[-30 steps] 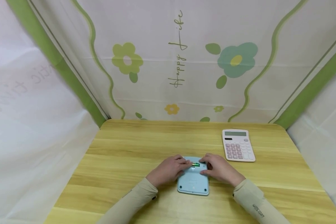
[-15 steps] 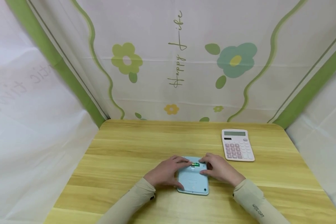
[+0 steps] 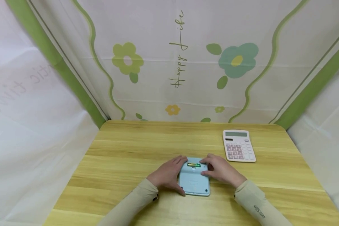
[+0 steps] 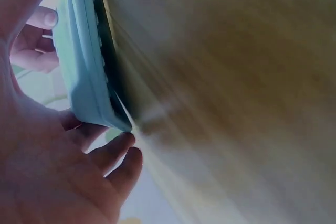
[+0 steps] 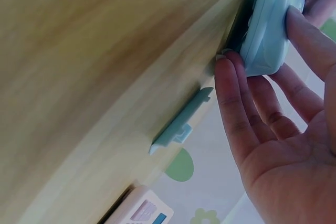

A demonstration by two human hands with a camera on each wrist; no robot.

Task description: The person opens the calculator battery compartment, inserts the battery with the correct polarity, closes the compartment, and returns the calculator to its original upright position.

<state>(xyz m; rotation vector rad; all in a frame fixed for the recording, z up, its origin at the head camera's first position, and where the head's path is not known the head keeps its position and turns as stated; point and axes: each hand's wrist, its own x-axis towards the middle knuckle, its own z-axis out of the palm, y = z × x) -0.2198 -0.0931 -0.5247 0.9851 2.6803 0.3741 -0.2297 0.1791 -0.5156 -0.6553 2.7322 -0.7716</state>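
Note:
A light blue calculator (image 3: 195, 181) lies face down on the table, its battery slot uncovered near the top. Inside that slot a green and gold battery (image 3: 193, 165) shows. My left hand (image 3: 167, 174) holds the calculator's left side, fingers at the upper corner and thumb stretched down toward the lower corner. On the opposite side my right hand (image 3: 221, 170) grips the upper right edge, thumb on the back and fingers around the corner, as the right wrist view shows. In that view, a small blue battery cover (image 5: 181, 121) lies on the table beyond the right fingers.
A pink calculator (image 3: 239, 146) lies face up at the back right of the wooden table (image 3: 130, 144). Behind the table's far edge hangs a white curtain (image 3: 155, 88) with printed flowers, and more fabric hangs at both sides.
My left fingers have come off the battery and moved to the calculator's left edge, the thumb spreading downward. More of the battery shows. My right hand has stayed nearly in place.

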